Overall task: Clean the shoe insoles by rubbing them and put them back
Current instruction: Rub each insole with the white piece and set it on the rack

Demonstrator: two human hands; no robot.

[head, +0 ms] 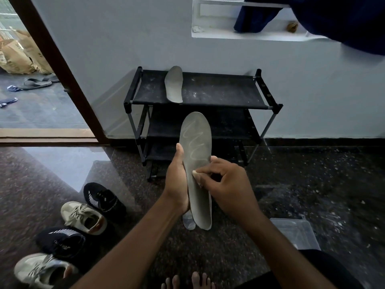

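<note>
My left hand (pixel 177 180) grips a grey insole (pixel 195 142) by its left edge and holds it upright in front of me. Pale zigzag rub marks run down its upper half. A second insole (pixel 188 222) peeks out behind its lower end. My right hand (pixel 225 184) pinches a small pale eraser-like piece (pixel 194 173) and presses it on the insole's middle. Another grey insole (pixel 174 84) lies on the top shelf of the black shoe rack (pixel 218 90).
On the floor at the left lie two beige sneakers (pixel 83 216) (pixel 39 270) and two black sneakers (pixel 102 198) (pixel 60 240). A clear plastic box (pixel 295 232) sits at the right near my knee. An open doorway (pixel 41 80) is at the left. My bare toes (pixel 187 281) show below.
</note>
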